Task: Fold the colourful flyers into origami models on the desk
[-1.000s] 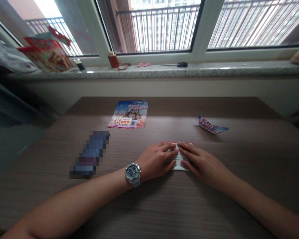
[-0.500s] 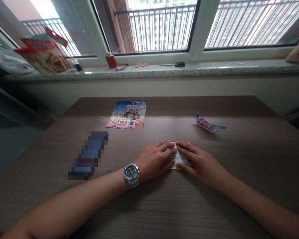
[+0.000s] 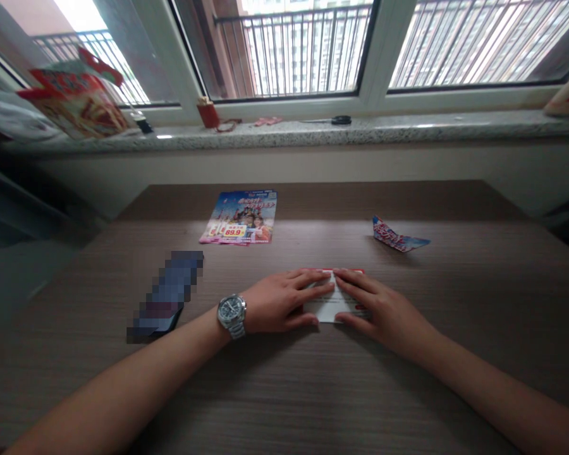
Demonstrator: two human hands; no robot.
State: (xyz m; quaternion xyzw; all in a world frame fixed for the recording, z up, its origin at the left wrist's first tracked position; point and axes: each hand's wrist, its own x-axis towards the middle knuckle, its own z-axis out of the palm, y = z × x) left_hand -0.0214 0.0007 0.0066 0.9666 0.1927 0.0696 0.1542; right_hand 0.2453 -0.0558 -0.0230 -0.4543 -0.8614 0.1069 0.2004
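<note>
A folded piece of white paper with red edges lies flat on the brown wooden table. My left hand, with a steel wristwatch on its wrist, lies flat on the paper's left part with fingers stretched out. My right hand presses flat on the paper's right part, fingers extended toward the left hand. The fingertips of both hands nearly meet over the paper's middle. Most of the paper is hidden under them.
A colourful flyer lies at the back of the table, a folded paper boat at the back right, a blurred dark object to the left. The stone windowsill holds a red packet, a small red cup and scissors.
My left hand has slid a little to the left along the paper, uncovering more of its white middle. My right hand has stayed in place.
</note>
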